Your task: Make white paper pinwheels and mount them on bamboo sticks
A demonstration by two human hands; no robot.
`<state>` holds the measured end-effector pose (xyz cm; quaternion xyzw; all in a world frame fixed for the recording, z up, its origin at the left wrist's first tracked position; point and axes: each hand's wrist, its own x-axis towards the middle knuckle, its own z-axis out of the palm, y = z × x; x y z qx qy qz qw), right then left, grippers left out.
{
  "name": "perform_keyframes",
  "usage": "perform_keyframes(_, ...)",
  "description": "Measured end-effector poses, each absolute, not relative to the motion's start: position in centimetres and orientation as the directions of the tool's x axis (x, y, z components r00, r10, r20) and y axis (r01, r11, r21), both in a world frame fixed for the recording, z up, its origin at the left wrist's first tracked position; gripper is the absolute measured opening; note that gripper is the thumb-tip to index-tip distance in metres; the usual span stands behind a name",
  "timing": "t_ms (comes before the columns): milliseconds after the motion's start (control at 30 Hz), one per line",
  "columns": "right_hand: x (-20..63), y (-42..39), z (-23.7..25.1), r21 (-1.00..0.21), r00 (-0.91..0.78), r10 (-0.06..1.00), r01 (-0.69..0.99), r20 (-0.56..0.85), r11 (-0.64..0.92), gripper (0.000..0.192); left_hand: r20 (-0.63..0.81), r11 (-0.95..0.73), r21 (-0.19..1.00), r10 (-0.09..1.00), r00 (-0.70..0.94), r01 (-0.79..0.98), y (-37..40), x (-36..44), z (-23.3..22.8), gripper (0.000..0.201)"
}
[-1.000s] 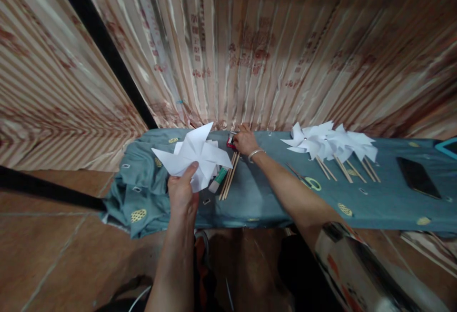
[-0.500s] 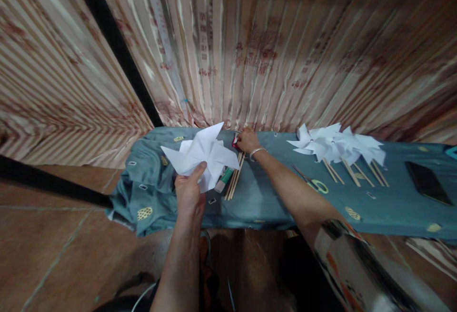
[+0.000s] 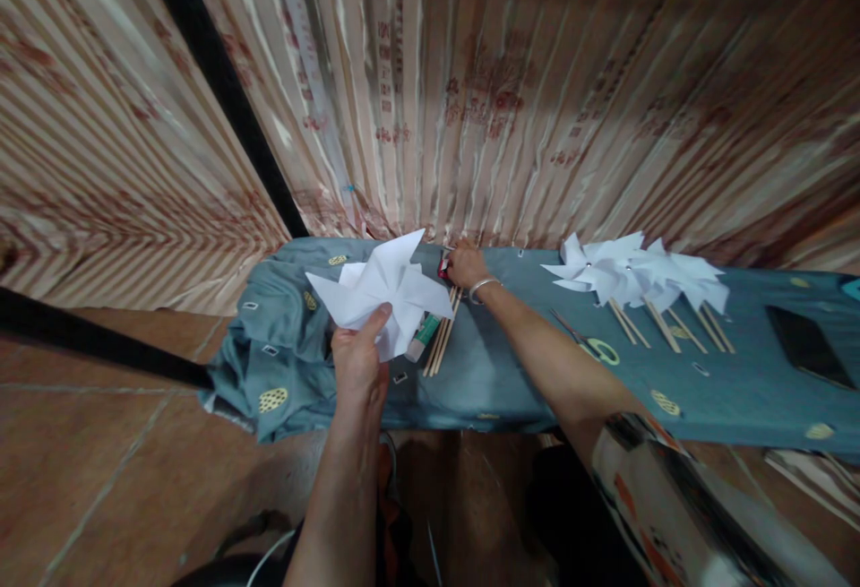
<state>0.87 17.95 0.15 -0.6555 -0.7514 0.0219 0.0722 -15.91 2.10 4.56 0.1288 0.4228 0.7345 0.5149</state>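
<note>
My left hand holds a white paper pinwheel up above the left part of a bench draped in teal cloth. My right hand, with a silver bangle on the wrist, reaches to the back edge of the bench and rests its fingers on a small red object; whether it grips it I cannot tell. Just below that hand lie a few wooden sticks and a green-and-white glue stick.
Several finished pinwheels on sticks lie at the right of the bench. Scissors with green handles lie in the middle, a dark phone at far right. A striped curtain hangs behind. Tiled floor lies to the left.
The view has shifted slightly. My left hand has lifted the pinwheel a little to the right. My right hand stays at the red object.
</note>
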Motion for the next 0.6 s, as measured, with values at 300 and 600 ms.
perform_keyframes(300,1.5,16.6,-0.2,-0.230,-0.127,0.980,0.960,0.150,0.160,0.028,-0.250,-0.103,0.770,0.859,-0.446,-0.630,2.0,-15.9,4.5,0.037)
perform_keyframes(600,2.3,16.3,-0.6,-0.449,-0.040,0.970,0.881,0.241,0.148,0.017,-0.208,-0.122,0.781,0.874,-0.439,-0.613,2.0,-15.7,4.1,0.039)
